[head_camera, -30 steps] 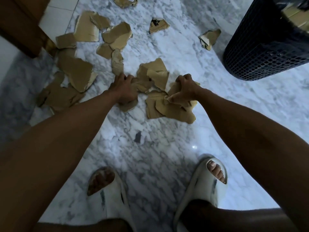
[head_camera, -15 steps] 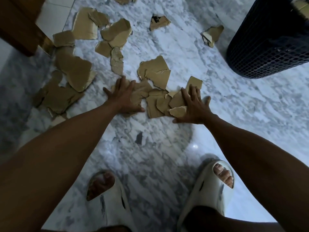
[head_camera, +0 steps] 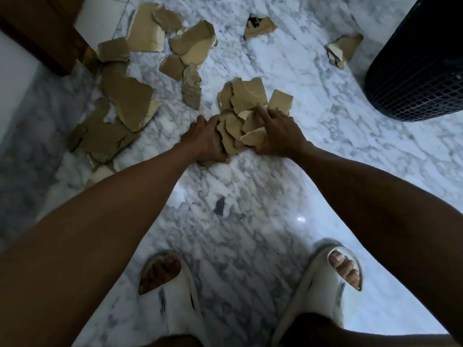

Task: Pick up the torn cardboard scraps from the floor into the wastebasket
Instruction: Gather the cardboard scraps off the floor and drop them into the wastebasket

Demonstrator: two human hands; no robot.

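Observation:
A small heap of torn brown cardboard scraps [head_camera: 246, 108] lies on the marble floor in the middle of the view. My left hand [head_camera: 204, 141] presses against the heap's left side, fingers curled round the nearest pieces. My right hand [head_camera: 278, 134] clasps the right side, thumb under a pale scrap, forefinger stretched over the top. More scraps [head_camera: 125, 101] are scattered to the left and far left, with two single pieces [head_camera: 259, 26] [head_camera: 344, 50] farther back. The black mesh wastebasket [head_camera: 421, 71] stands at the upper right, apart from both hands.
A dark wooden door frame or cabinet corner [head_camera: 42, 33] stands at the upper left beside the scattered scraps. My feet in pale slides [head_camera: 172, 296] [head_camera: 328, 279] are planted on the marble floor below the hands. A small dark chip [head_camera: 220, 206] lies between feet and heap.
Both hands have pushed inward toward each other, bunching the loose middle scraps into one tight heap. Half a second ago the hands lay flat and spread; now the fingers are closed round the heap.

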